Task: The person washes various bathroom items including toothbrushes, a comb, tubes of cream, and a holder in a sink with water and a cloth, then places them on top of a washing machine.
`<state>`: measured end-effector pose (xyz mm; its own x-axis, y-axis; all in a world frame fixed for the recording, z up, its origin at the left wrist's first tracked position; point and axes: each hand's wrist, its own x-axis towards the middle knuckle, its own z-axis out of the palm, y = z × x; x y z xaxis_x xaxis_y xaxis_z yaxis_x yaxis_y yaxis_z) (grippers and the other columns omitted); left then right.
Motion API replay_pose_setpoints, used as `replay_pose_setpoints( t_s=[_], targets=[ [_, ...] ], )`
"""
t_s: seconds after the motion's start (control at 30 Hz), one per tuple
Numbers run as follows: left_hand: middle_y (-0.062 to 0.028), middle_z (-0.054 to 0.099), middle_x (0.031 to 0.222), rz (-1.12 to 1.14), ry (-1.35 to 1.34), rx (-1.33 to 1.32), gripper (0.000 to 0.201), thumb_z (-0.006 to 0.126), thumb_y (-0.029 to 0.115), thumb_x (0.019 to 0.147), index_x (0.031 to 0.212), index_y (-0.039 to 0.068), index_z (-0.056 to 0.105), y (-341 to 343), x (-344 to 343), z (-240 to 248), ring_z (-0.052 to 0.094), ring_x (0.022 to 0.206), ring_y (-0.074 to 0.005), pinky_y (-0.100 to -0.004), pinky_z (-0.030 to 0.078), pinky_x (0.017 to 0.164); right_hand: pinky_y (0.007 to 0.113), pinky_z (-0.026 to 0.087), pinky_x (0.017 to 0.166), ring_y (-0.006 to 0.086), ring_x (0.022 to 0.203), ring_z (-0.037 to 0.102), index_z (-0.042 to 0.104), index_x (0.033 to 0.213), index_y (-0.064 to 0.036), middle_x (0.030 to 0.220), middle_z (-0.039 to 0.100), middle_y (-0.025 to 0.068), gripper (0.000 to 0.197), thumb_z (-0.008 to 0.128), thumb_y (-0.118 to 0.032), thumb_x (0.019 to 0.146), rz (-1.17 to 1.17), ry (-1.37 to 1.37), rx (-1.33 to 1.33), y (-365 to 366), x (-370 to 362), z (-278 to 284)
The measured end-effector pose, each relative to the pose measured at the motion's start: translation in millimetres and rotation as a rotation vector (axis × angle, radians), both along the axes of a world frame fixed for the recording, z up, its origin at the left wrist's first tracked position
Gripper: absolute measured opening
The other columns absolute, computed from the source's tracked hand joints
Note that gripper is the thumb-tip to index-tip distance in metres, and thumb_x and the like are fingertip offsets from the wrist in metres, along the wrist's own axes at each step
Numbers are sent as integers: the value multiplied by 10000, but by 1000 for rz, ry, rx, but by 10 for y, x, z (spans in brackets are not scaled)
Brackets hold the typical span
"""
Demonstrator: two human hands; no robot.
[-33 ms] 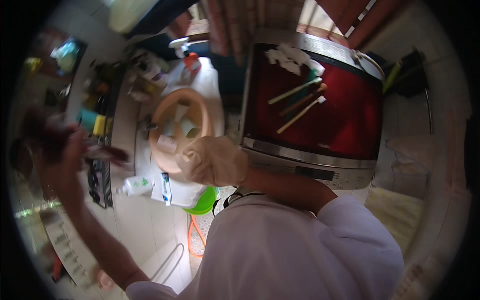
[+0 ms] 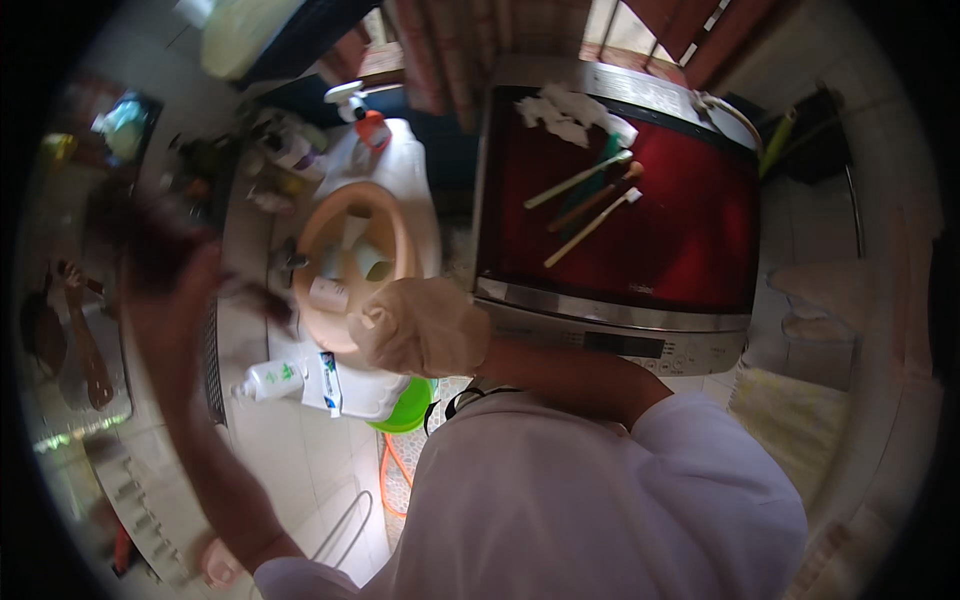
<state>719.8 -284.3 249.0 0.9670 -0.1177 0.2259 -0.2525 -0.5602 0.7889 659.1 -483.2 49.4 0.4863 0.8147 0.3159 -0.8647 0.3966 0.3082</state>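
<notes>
My left hand (image 2: 180, 290), smeared by motion, is raised on the left in front of a mirror. Its fingers seem wrapped round a dark reddish-brown long thing (image 2: 160, 240), too blurred to name. A beige cloth (image 2: 420, 325) covers my right hand, bunched over it up to the wrist, so the fingers are hidden. That covered hand is just over the near right rim of a peach-coloured basin (image 2: 312, 232). Inside the basin lie several pale pieces, among them a white label-like piece (image 2: 328, 294) and an open pale green container (image 2: 374, 264).
On the white counter (image 2: 385, 395) stand a spray bottle (image 2: 370, 130), a white bottle (image 2: 275, 378) and a tube (image 2: 330, 383). A red-topped washing machine (image 2: 690, 230) on the right bears brushes (image 2: 592, 228) and crumpled white tissue (image 2: 570, 112). A green tub (image 2: 408, 408) sits below.
My left hand has swung to the right and slightly up with the dark thing, toward the basin. My cloth-covered right hand has stayed almost in place.
</notes>
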Motion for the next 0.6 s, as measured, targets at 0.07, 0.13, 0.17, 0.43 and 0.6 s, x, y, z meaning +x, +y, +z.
replay_pose_setpoints(
  t_s=[0.07,0.13,0.17,0.43,0.6],
  targets=[
    [-41,619,903,-296,134,-48,407,721,134,745,1104,38,554,-1016,122,-281,583,832,-101,-268,487,731,230,445,598,124,670,510,516,894,-30,774,530,23,164,469,-185,916,16,6,47,-69,-107,21],
    [-140,656,926,-400,114,247,492,697,296,693,1094,46,561,-1746,358,-642,647,823,-276,-375,508,739,254,456,690,126,764,522,526,1010,-47,902,521,42,197,477,-227,947,-335,-97,-192,60,-202,-436],
    [-148,642,932,-490,87,341,539,700,261,698,1146,25,518,-2085,404,-706,642,829,-255,-358,514,731,273,463,729,135,789,530,528,1041,-48,942,524,49,219,484,-244,953,-444,-160,-302,242,-184,-663],
    [-191,654,959,-684,41,827,617,658,458,718,1127,34,474,-3560,703,-1833,650,897,-325,-407,523,744,380,425,954,208,1123,521,478,1227,-62,1247,535,72,381,396,-337,976,-436,-49,47,-463,-354,195],
    [-163,629,948,-582,-67,789,599,661,469,753,1141,48,484,-3593,486,-1777,650,848,-321,-411,523,710,374,453,920,202,1078,552,479,1226,-66,1214,557,71,399,461,-355,951,-414,-22,-496,-594,-431,168]
  ],
)
